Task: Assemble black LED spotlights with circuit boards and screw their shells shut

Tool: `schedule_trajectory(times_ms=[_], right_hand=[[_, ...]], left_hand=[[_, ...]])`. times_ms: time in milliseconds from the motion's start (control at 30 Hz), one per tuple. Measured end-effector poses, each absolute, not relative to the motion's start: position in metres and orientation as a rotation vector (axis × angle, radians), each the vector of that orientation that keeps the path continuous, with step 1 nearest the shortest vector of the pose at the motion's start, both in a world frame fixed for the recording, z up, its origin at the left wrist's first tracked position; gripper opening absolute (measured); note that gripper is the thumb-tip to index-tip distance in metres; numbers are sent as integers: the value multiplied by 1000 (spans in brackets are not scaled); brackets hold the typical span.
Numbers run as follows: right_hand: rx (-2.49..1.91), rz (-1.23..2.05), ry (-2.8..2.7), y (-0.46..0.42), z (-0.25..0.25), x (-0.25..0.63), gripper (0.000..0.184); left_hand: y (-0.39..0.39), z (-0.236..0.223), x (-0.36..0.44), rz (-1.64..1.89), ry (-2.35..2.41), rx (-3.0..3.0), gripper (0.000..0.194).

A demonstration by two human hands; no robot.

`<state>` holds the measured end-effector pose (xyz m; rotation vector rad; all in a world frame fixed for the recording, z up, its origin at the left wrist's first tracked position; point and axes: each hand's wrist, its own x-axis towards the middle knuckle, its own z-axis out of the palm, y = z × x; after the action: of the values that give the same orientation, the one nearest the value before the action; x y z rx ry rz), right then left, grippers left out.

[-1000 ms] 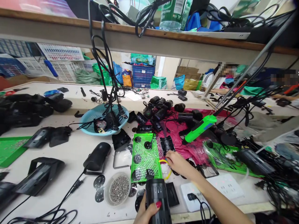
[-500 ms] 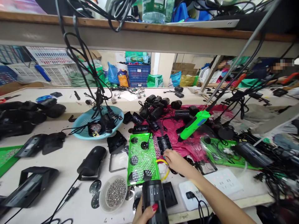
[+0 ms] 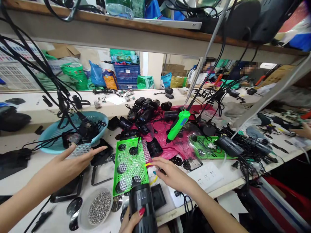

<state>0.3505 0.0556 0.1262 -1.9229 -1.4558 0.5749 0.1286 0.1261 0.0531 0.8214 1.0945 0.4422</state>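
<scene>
My left hand [image 3: 132, 223], thumb across the top, is closed on a black ribbed cylindrical housing [image 3: 143, 207] near the table's front edge. My right hand [image 3: 167, 171] has stretched, slightly bent fingers apart over a yellow ring [image 3: 153, 181] with white material inside, beside the green perforated tray [image 3: 116, 176]. Round honeycomb-patterned discs [image 3: 121, 167] lie in that tray, partly under bubble wrap. Another person's hand [image 3: 70, 161] reaches in from the left. A similar honeycomb disc [image 3: 81, 149] shows between its thumb and fingers.
A bowl of screws [image 3: 99, 207] stands left of the tray, with a blue basket [image 3: 52, 137] of cables behind. A green electric screwdriver [image 3: 178, 126] hangs over pink plastic sheeting [image 3: 167, 142]. A white power strip [image 3: 206, 176] lies right. Cables [image 3: 59, 106] hang at left from the shelf.
The view has swung right. Another person's hand has come in from the left with a disc. My right hand's fingers have spread; my left hand keeps hold of the housing.
</scene>
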Motion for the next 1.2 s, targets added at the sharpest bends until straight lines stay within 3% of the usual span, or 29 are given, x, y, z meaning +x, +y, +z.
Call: schedule_trajectory(times_ms=[67,200,300,400,533,633,833,1100,1200], right_hand=[[-1830,679,-1422,42,140,336,44],[-1771,939,-1386,22,155,307,76],[-1769,1049,-1357,13,155,292,87],[-1758,1048,-1338,8,150,292,82],[-1626,900,-1205,19,141,320,63],[-1507,776,-1037,54,135,352,63],[-1943,366,-837,135,119,412,80],[-2527,48,-844,87,97,461,60],[-2676,-39,-935,75,106,468,60]], left_hand=[[120,62,131,410,1093,803,61],[116,76,134,444,1060,818,61],[114,79,135,468,1063,830,60],[116,71,135,441,1069,793,61],[124,49,136,372,1092,778,81],[130,39,138,354,1094,805,88],[132,53,141,321,1049,803,81],[139,32,139,249,968,679,72],[149,18,141,197,974,691,69]])
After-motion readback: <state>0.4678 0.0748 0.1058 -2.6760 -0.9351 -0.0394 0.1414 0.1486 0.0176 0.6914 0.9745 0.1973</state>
